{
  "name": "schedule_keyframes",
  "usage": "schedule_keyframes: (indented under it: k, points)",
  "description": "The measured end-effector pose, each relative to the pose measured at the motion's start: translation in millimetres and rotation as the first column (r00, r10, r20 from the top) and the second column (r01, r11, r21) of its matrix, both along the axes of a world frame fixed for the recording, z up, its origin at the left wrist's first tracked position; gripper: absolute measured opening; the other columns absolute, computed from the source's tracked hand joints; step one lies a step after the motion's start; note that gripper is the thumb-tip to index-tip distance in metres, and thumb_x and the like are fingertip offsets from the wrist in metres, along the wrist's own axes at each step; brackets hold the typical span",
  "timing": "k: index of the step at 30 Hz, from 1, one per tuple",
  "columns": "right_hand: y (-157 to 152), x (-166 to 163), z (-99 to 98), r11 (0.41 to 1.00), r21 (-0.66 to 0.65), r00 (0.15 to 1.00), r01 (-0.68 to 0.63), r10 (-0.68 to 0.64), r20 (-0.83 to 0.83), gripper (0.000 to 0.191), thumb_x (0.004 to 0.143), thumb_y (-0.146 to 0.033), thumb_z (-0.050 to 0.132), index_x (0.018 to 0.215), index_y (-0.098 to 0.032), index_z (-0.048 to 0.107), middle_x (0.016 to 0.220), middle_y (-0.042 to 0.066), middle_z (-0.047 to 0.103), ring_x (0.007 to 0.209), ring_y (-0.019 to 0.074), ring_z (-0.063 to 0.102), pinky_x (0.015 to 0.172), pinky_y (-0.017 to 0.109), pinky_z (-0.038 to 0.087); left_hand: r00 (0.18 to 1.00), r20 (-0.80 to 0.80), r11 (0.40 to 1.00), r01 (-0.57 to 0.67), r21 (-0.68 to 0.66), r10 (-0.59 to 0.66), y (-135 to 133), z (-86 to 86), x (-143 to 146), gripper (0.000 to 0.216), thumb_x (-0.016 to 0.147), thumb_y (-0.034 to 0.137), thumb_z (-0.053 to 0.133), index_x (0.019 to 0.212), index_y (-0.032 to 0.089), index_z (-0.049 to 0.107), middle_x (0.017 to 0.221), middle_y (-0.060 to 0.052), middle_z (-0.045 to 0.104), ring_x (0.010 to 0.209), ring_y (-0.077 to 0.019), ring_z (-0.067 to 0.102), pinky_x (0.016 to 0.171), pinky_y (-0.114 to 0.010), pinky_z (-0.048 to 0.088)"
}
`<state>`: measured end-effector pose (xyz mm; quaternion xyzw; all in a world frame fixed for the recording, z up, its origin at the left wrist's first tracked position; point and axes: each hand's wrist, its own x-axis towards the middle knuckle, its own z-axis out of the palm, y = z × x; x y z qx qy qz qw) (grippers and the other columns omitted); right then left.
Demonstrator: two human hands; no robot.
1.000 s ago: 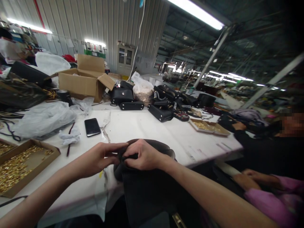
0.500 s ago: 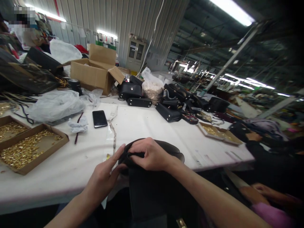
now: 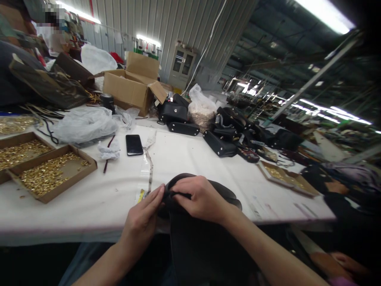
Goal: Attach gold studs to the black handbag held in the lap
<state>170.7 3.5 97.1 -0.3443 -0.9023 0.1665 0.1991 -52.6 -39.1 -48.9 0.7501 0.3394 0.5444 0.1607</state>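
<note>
A black bag hangs over the near edge of the white table, its rounded top resting on the tabletop. My right hand lies curled over the bag's top edge and pinches the black material. My left hand comes in from the left, its fingertips pressed against the same edge of the bag beside the right hand's fingers. A clear plastic strip with a yellow tag lies just left of my hands.
Shallow cardboard trays of gold hardware sit at the left. A black phone, crumpled plastic bags, an open cardboard box and several black bags lie further back. Another tray and a person's dark sleeve are at right.
The view has swung left and down. My left hand shifted from gripping the bag's top to touching its edge with the fingertips; my right hand stays on the bag.
</note>
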Motion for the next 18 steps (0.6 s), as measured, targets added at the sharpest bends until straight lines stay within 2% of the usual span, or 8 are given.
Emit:
schedule_keyframes:
  k: [3, 6, 9, 12, 15, 18]
  points:
    - [-1, 3, 1.4, 0.998, 0.058, 0.998, -0.008, 0.004, 0.069, 0.012, 0.102, -0.016, 0.069, 0.098, -0.020, 0.079, 0.098, 0.004, 0.079, 0.092, 0.0177, 0.072, 0.084, 0.030, 0.053, 0.997, -0.063, 0.998, -0.037, 0.056, 0.040, -3, 4.8, 3, 0.069, 0.104, -0.005, 0.054, 0.166, 0.025, 0.048, 0.165, -0.008, 0.052, 0.153, -0.0182, 0.053, 0.135, -0.027, 0.044]
    - [-2, 4, 4.8, 0.994, 0.100, 0.992, -0.039, 0.027, 0.120, 0.015, 0.105, -0.019, 0.067, 0.094, -0.021, 0.077, 0.096, 0.003, 0.076, 0.095, 0.0175, 0.069, 0.088, 0.032, 0.052, 0.989, -0.128, 0.996, -0.064, 0.061, 0.071, -6, 15.8, 1, 0.066, 0.105, -0.001, 0.055, 0.165, 0.024, 0.048, 0.166, -0.008, 0.050, 0.155, -0.0181, 0.050, 0.137, -0.029, 0.042]
    - [-5, 2, 7.0, 0.988, 0.152, 0.985, 0.007, -0.033, 0.170, 0.015, 0.106, -0.021, 0.067, 0.093, -0.022, 0.076, 0.097, 0.003, 0.072, 0.097, 0.0180, 0.065, 0.085, 0.033, 0.048, 0.982, -0.180, 0.999, -0.047, 0.016, 0.050, -10, 24.1, 0, 0.062, 0.108, 0.005, 0.055, 0.166, 0.022, 0.046, 0.169, -0.009, 0.047, 0.159, -0.0189, 0.045, 0.139, -0.033, 0.039]
    - [-6, 1, 5.1, 0.976, 0.213, 0.981, 0.037, -0.076, 0.180, 0.010, 0.105, -0.022, 0.071, 0.099, -0.023, 0.079, 0.098, 0.003, 0.072, 0.096, 0.0184, 0.064, 0.086, 0.036, 0.044, 0.985, -0.166, 0.999, -0.040, 0.026, 0.043, -10, 25.9, 0, 0.062, 0.108, 0.005, 0.055, 0.166, 0.024, 0.047, 0.169, -0.008, 0.047, 0.159, -0.0191, 0.046, 0.138, -0.034, 0.043]
    - [-7, 1, -0.1, 0.977, 0.202, 0.996, 0.075, -0.084, 0.038, 0.011, 0.100, -0.018, 0.078, 0.108, -0.025, 0.081, 0.094, 0.001, 0.076, 0.094, 0.0178, 0.065, 0.088, 0.036, 0.047, 0.986, -0.150, 0.997, -0.062, 0.039, 0.067, -7, 24.8, 2, 0.062, 0.108, 0.005, 0.056, 0.166, 0.026, 0.047, 0.166, -0.006, 0.050, 0.156, -0.0193, 0.049, 0.135, -0.035, 0.047]
    - [-9, -1, -4.4, 0.980, 0.033, 0.969, 0.196, -0.189, -0.160, 0.020, 0.091, -0.010, 0.084, 0.105, -0.025, 0.083, 0.095, -0.002, 0.080, 0.089, 0.0148, 0.070, 0.083, 0.030, 0.053, 0.979, -0.175, 0.994, -0.097, 0.059, 0.106, -5, 24.8, 4, 0.061, 0.109, 0.006, 0.056, 0.166, 0.026, 0.047, 0.164, -0.005, 0.053, 0.152, -0.0204, 0.052, 0.133, -0.038, 0.051]
